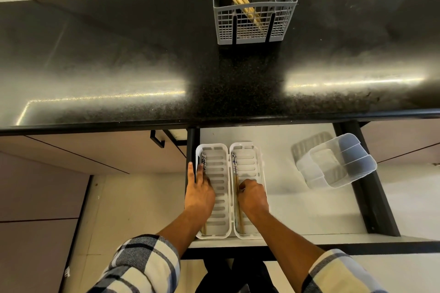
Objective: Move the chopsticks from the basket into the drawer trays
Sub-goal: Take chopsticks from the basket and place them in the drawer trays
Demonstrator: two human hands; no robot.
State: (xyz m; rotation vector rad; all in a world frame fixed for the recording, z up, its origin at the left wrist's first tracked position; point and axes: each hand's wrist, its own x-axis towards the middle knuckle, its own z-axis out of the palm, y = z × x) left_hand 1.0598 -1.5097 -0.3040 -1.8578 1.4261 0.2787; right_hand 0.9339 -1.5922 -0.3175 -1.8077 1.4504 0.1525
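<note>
While the left hand (199, 191) lies loosely spread over chopsticks in the left tray (222, 150) and the right hand (252, 195) curls onto chopsticks in the right tray (258, 162), more wait in the far basket (254, 19), which a careless reach could tip.

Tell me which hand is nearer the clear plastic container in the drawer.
Right. The right hand is in the tray beside the clear container; the left hand is one tray farther away.

Glossy speckled stone counter (119, 59); grey plastic basket (254, 21); smooth white plastic trays (215, 235).
</note>
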